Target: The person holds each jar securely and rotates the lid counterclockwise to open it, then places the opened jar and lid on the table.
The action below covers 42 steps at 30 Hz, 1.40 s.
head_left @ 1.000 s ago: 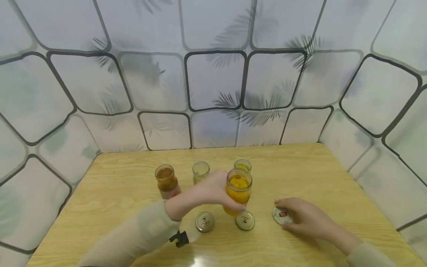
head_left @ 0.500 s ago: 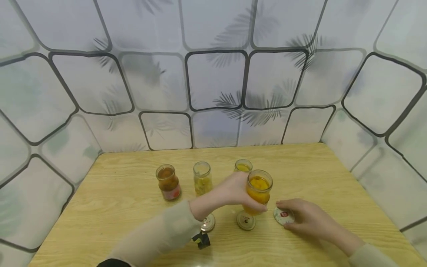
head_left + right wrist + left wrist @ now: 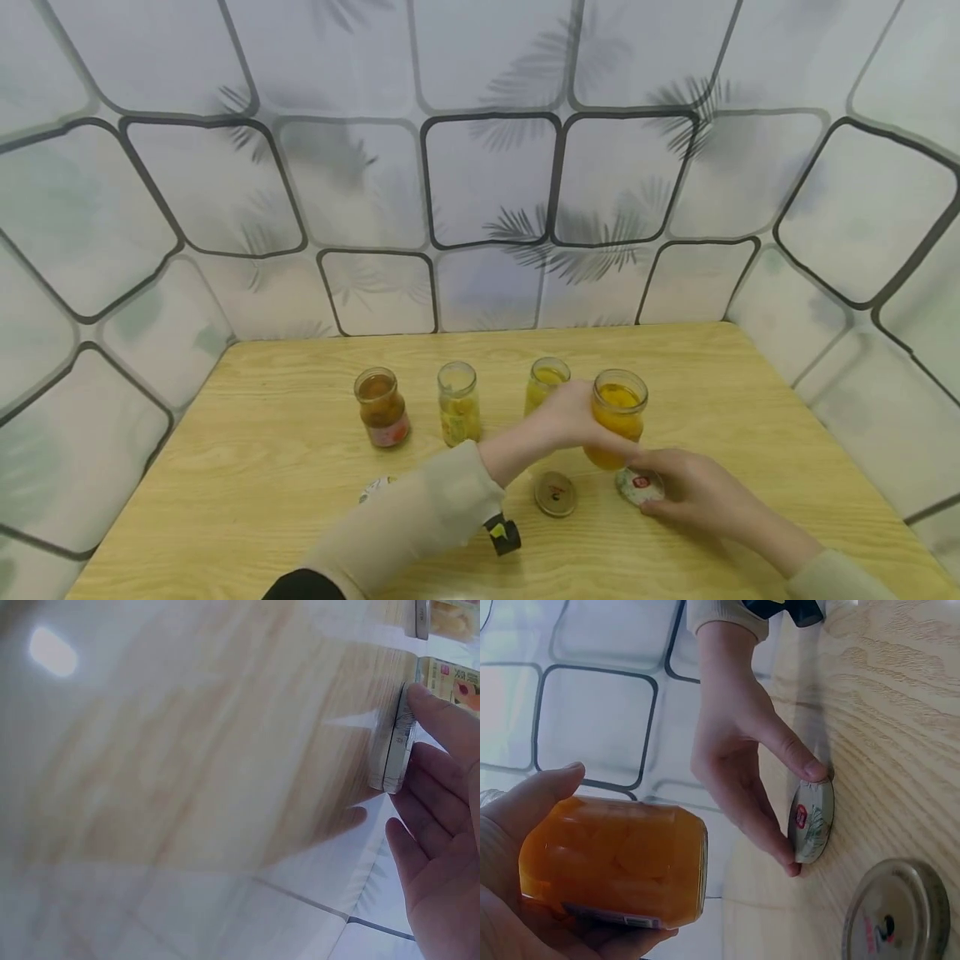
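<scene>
My left hand [image 3: 573, 421] grips an open glass jar of orange fruit in liquid [image 3: 621, 412]. In the left wrist view the jar [image 3: 622, 862] is held above the table, its base toward the wood. My right hand [image 3: 690, 487] pinches a pale printed lid with a red mark [image 3: 637, 486] between thumb and fingers, down at the tabletop. The lid [image 3: 812, 820] is gripped at its edges, and in the right wrist view it [image 3: 397, 742] shows edge-on. Just left of it lies a gold-coloured lid [image 3: 555, 494], inner side up.
Across the wooden table [image 3: 292, 392] stand an amber jar with a pink label [image 3: 384, 417], a lidless jar of yellow pieces [image 3: 459, 417] and another yellow jar [image 3: 547, 379], partly behind my left hand. A pale lid [image 3: 375, 486] peeks out past my left sleeve. Patterned walls [image 3: 491, 183] enclose the table.
My left hand has carried the orange jar rightward, from over the gold-coloured lid to close beside my right hand. The right hand keeps its hold on the printed lid.
</scene>
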Tool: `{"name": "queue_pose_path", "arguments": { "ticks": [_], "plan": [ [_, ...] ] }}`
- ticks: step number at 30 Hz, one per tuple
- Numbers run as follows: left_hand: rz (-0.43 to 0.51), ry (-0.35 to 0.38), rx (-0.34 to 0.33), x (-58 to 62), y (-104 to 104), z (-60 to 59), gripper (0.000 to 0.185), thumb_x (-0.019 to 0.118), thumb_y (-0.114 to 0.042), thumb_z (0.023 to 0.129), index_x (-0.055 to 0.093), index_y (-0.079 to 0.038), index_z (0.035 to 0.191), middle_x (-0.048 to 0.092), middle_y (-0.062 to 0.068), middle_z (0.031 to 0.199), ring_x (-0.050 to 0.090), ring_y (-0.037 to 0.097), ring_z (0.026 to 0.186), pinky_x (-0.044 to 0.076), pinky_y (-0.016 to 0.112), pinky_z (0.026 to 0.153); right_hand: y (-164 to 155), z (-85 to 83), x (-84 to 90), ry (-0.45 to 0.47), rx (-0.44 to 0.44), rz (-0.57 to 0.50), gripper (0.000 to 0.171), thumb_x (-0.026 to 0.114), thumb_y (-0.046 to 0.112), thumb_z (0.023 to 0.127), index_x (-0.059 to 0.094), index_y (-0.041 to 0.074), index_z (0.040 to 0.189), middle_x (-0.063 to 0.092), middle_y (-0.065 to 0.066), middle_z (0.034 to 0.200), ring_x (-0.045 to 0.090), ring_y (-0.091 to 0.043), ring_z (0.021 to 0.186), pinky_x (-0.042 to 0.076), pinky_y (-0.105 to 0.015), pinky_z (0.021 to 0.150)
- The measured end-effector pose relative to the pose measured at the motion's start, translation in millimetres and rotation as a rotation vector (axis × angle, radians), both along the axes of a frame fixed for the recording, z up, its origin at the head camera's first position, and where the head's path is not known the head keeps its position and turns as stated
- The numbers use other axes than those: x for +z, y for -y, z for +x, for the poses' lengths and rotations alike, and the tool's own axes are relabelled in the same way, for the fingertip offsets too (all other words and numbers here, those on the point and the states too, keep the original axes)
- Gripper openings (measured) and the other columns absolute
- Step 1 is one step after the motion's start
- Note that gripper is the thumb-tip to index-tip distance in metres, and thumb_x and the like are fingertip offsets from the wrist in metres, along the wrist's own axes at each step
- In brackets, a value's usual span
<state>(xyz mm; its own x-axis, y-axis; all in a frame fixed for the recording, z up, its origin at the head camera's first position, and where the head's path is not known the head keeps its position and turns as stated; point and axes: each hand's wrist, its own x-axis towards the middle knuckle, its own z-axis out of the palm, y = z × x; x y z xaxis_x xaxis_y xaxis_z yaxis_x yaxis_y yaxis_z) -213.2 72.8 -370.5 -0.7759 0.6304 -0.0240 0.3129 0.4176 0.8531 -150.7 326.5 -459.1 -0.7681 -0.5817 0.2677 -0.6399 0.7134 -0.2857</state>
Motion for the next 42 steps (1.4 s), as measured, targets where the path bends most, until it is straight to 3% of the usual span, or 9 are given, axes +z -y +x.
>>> {"name": "queue_pose_path", "arguments": {
  "ticks": [5, 8, 14, 24, 37, 42],
  "plan": [
    [0.031, -0.006, 0.074, -8.3, -14.9, -1.0, 0.037, 0.099, -0.025, 0.074, 0.072, -0.017, 0.098, 0.073, -0.009, 0.088, 0.062, 0.0, 0.079, 0.052, 0.015, 0.078, 0.6, -1.8, 0.9, 0.022, 0.013, -0.002, 0.05, 0.094, 0.025, 0.079, 0.074, 0.014, 0.123, 0.08, 0.004, 0.112, 0.074, -0.011, 0.099, 0.064, -0.038, 0.085],
    [0.062, 0.045, 0.121, -15.9, -22.8, -1.8, 0.038, 0.099, -0.023, 0.074, 0.073, -0.017, 0.1, 0.074, -0.01, 0.091, 0.062, -0.001, 0.081, 0.052, 0.016, 0.082, 1.0, -2.0, 1.0, 0.029, 0.02, -0.004, 0.049, 0.094, 0.027, 0.08, 0.074, 0.016, 0.123, 0.08, 0.006, 0.111, 0.074, -0.01, 0.099, 0.064, -0.037, 0.085],
    [0.103, 0.1, 0.179, -27.2, -38.3, -5.5, 0.044, 0.098, -0.022, 0.076, 0.074, -0.02, 0.113, 0.074, -0.011, 0.1, 0.064, 0.0, 0.093, 0.052, 0.018, 0.093, 0.6, -1.3, -1.1, 0.013, 0.013, 0.012, 0.056, 0.095, 0.03, 0.078, 0.075, 0.009, 0.126, 0.081, -0.002, 0.117, 0.076, -0.014, 0.103, 0.064, -0.039, 0.086],
    [0.023, 0.044, 0.145, -37.1, -55.5, -20.0, 0.044, 0.094, -0.023, 0.082, 0.069, -0.014, 0.118, 0.072, -0.005, 0.104, 0.063, 0.004, 0.094, 0.053, 0.019, 0.092, 0.7, -4.3, -1.7, -0.02, 0.029, -0.006, 0.059, 0.097, 0.027, 0.075, 0.075, 0.007, 0.126, 0.08, -0.006, 0.118, 0.076, -0.017, 0.102, 0.064, -0.036, 0.084],
    [0.129, 0.105, 0.12, -54.0, -56.5, -23.9, 0.034, 0.088, -0.012, 0.088, 0.068, -0.006, 0.115, 0.073, 0.003, 0.102, 0.059, 0.003, 0.088, 0.05, 0.017, 0.088, 2.0, -2.1, -3.0, 0.015, 0.02, -0.014, 0.058, 0.097, 0.026, 0.075, 0.075, 0.007, 0.126, 0.081, -0.007, 0.119, 0.077, -0.017, 0.104, 0.065, -0.038, 0.087],
    [0.149, 0.216, 0.226, -53.0, -61.0, -19.3, 0.044, 0.086, -0.013, 0.089, 0.059, -0.005, 0.123, 0.068, 0.006, 0.112, 0.063, 0.011, 0.105, 0.052, 0.025, 0.101, 2.7, -1.8, -2.2, 0.027, -0.002, -0.004, 0.057, 0.096, 0.026, 0.076, 0.076, 0.008, 0.127, 0.08, -0.006, 0.121, 0.077, -0.018, 0.107, 0.064, -0.041, 0.089]
  ]
}}
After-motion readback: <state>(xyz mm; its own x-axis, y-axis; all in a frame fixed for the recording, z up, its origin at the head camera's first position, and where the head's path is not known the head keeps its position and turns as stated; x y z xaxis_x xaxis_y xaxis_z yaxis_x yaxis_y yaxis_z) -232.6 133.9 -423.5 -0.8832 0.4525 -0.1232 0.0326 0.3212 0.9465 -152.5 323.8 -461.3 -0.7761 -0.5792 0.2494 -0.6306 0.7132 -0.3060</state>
